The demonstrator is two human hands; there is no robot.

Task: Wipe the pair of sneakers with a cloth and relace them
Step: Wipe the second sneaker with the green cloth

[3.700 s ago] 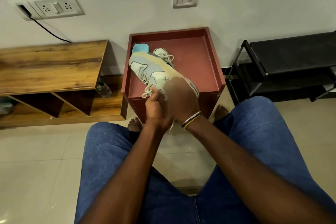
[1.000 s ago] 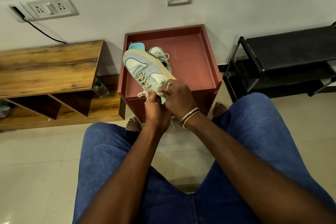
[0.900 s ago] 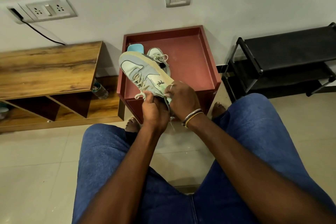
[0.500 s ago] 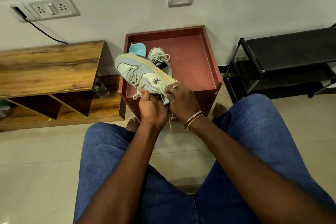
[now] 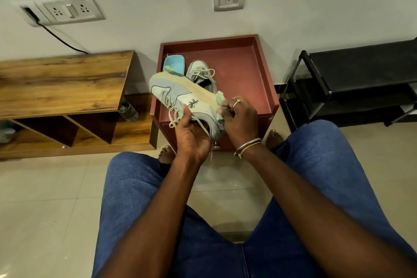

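Firstly, left hand [image 5: 194, 135]: curled under held sneaker [image 5: 178, 92], thumb on its side.
Then, right hand [image 5: 240, 119]: pinching green cloth [image 5: 220, 99] against the sole's heel end.
Beyond, second sneaker [image 5: 200, 72]: lying on red table [image 5: 267, 79], beside blue tray [image 5: 173, 64].

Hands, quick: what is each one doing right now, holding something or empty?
Left hand: grips the sneaker at its opening.
Right hand: holds the green cloth against the sneaker's heel end.
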